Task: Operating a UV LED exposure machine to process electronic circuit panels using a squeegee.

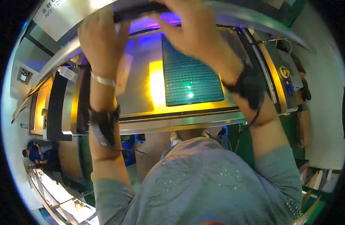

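Both my arms reach up to a dark bar [137,12] on a curved metal lid edge [247,17]. My left hand [102,39] is closed at the bar's left end, its thumb pointing down. At the other end my right hand [189,32] grips the bar, with its fingertips partly cut off by the upper edge. Motion blurs both hands. Below them a green, finely patterned circuit board panel [193,80] lies on a flat machine bed [137,95], lit yellow around it. Purple light glows beneath the bar. Dark bands with thin cords sit around both forearms.
A metal front rail [180,125] runs between me and the bed. Clear bottle [67,73] stands on the left side; a grey box [292,75] with a yellow roll [284,72] is at right. Another person [34,153] sits far left. Blue stool parts [128,152] show below.
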`<state>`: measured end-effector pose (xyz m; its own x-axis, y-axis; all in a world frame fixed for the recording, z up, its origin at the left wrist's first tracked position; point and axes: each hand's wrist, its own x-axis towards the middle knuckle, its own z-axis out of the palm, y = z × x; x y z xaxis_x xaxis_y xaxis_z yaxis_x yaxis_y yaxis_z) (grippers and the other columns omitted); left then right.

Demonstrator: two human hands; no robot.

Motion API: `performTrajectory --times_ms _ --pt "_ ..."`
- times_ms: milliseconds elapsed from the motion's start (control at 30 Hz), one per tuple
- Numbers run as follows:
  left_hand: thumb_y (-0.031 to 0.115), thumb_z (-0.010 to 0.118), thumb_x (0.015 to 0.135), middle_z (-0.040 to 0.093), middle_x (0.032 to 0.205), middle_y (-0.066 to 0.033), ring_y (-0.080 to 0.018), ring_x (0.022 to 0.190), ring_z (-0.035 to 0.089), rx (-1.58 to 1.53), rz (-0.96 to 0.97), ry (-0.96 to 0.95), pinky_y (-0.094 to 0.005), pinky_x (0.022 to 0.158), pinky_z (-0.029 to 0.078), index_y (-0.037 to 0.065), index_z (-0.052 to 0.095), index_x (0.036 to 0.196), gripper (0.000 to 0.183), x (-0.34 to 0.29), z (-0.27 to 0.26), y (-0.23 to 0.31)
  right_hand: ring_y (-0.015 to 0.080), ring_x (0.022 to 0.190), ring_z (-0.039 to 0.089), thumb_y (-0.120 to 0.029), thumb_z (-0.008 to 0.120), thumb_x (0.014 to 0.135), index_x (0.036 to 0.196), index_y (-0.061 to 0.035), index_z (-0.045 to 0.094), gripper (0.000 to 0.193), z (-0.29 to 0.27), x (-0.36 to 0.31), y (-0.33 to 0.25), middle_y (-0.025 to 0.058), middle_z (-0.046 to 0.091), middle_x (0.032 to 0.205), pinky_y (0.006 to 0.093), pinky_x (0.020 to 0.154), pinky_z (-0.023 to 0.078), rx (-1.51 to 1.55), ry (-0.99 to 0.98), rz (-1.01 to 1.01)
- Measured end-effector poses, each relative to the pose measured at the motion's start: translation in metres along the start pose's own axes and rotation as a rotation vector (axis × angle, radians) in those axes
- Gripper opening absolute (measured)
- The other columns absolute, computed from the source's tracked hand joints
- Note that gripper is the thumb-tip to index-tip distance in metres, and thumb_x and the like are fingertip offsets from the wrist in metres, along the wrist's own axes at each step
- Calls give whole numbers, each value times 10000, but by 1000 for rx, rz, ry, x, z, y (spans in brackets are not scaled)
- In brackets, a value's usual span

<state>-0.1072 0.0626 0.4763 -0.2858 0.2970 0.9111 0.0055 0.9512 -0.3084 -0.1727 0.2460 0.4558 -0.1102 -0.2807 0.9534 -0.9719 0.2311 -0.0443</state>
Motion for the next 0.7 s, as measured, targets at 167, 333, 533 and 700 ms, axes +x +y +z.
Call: performTrajectory --times_ms 167,333,533,700 --pt "165 694 609 517 647 -57 -256 606 521 -154 -139 -520 -387 537 384 133 549 719 185 -110 -66 60 302 754 557 -139 621 726 986 -79 593 268 -36 -103 -73 125 577 810 402 688 438 1 -376 127" --pt "240 672 663 612 663 -79 -255 639 626 -417 -166 -1276 -380 549 490 118 590 701 152 -226 -93 121 337 624 615 -198 544 764 931 -63 587 218 -8 -222 -107 141 611 661 462 572 461 294 -1278 422" --pt "188 609 704 650 736 -98 -254 711 644 -447 -200 -1472 -371 608 519 108 636 751 97 -363 -72 175 363 671 626 -182 542 753 1086 -41 531 361 35 -368 -121 178 617 688 469 580 487 335 -1526 417" --pt "175 598 717 659 793 -96 -255 776 646 -486 -192 -1614 -379 661 519 95 635 840 151 -385 -60 181 363 665 624 -164 555 731 1178 -30 466 476 44 -381 -118 179 615 686 475 575 484 327 -1630 385"
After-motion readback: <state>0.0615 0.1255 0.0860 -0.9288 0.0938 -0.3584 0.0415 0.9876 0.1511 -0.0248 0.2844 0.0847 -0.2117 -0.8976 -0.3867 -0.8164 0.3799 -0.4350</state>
